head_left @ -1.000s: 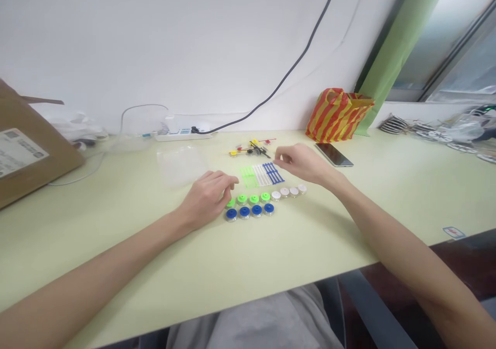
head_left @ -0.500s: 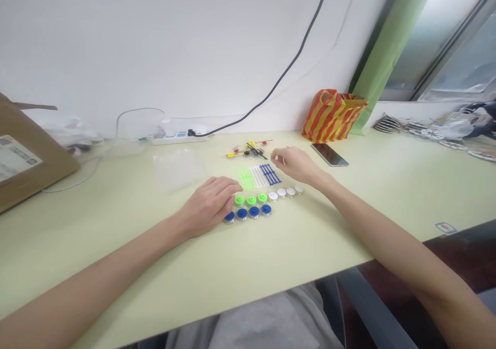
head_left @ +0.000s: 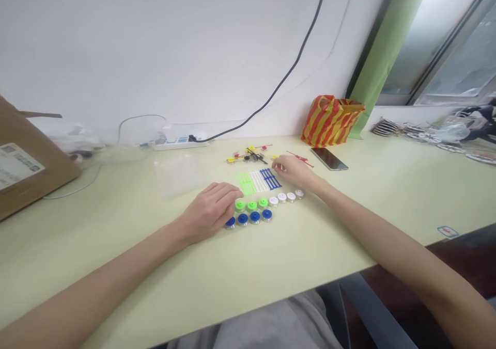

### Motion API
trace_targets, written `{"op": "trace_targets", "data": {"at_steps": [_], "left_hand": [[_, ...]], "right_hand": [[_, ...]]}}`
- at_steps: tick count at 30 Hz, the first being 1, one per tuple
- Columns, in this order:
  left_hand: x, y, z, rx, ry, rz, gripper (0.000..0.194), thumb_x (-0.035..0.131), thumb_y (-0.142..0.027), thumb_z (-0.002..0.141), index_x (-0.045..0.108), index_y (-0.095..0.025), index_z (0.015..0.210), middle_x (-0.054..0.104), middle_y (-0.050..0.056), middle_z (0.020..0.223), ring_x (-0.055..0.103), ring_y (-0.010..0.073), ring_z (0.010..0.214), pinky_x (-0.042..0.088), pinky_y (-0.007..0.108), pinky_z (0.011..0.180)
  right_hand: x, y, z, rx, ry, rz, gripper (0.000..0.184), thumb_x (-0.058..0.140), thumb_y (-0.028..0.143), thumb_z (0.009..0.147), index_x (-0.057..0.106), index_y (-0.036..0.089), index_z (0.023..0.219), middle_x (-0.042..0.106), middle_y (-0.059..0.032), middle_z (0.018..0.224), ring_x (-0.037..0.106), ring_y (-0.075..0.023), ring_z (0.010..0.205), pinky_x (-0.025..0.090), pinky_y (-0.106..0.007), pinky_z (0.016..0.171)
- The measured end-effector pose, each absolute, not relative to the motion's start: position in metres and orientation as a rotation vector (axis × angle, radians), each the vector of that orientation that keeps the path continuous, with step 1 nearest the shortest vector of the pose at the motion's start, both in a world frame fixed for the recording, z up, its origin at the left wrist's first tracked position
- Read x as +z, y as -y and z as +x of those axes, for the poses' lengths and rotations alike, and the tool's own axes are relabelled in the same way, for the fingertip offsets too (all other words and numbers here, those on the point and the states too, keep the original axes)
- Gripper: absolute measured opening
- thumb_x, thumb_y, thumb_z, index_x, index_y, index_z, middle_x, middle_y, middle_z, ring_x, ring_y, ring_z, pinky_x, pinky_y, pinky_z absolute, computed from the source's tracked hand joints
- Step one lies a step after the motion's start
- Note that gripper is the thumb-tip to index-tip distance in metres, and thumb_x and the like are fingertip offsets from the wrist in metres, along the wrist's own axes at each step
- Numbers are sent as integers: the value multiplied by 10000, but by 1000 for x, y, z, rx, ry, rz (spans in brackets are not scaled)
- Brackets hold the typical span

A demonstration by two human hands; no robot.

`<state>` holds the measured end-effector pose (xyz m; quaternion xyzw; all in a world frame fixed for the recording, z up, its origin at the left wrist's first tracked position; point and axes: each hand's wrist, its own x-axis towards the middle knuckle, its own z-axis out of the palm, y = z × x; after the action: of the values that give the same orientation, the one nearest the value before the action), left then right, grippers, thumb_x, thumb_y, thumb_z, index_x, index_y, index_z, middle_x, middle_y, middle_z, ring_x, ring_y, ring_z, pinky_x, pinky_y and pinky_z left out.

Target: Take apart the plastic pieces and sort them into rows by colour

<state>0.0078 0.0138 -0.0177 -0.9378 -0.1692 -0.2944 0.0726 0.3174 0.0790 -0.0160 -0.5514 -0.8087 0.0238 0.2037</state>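
My left hand [head_left: 213, 207] rests on the table, fingers together and loosely bent, with no object visible in it. Its fingertips are at the near end of the light-green plastic sticks [head_left: 247, 183] and hide the left end of the green-topped clear pieces [head_left: 251, 205]. Blue-topped clear pieces [head_left: 254, 217] form a row by its thumb. My right hand [head_left: 295, 171] is curled, fingertips pinched low beside the blue sticks [head_left: 270, 178]; anything between them is too small to make out. White sticks [head_left: 259, 181] lie between the green and blue ones. White-topped pieces [head_left: 291, 197] sit below my right hand.
A pile of yellow, red and black parts [head_left: 253, 155] lies behind the sticks, with red sticks [head_left: 300, 159] behind my right hand. Around are a phone [head_left: 329, 158], a striped bag [head_left: 331, 121], a clear plastic bag [head_left: 180, 174], a power strip [head_left: 178, 142] and a cardboard box [head_left: 34, 158].
My right hand has lowered slightly toward the blue sticks. Red sticks and a yellow part now show behind it. My left hand stays in place; the view has tilted slightly.
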Motion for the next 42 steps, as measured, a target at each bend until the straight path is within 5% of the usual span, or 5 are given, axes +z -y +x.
{"op": "trace_targets", "data": {"at_steps": [30,42], "left_hand": [[-21,-22,6,-937,635,-2883,229,427,-103,967,629,-191,1029,693,87,1029,641,204,931,511,367,834],[-19,-22,5,-881,554,-2894,238,435,-97,964,628,-202,1054,706,82,1034,647,212,943,502,367,820]], "right_hand": [[-19,-89,333,103,2279,-1619,318,495,111,902,700,166,1138,733,-94,1012,631,-206,845,407,-280,722],[-39,-122,387,-145,1809,-1730,438,418,79,919,662,134,1279,604,-184,1291,525,-320,1229,421,-399,983]]}}
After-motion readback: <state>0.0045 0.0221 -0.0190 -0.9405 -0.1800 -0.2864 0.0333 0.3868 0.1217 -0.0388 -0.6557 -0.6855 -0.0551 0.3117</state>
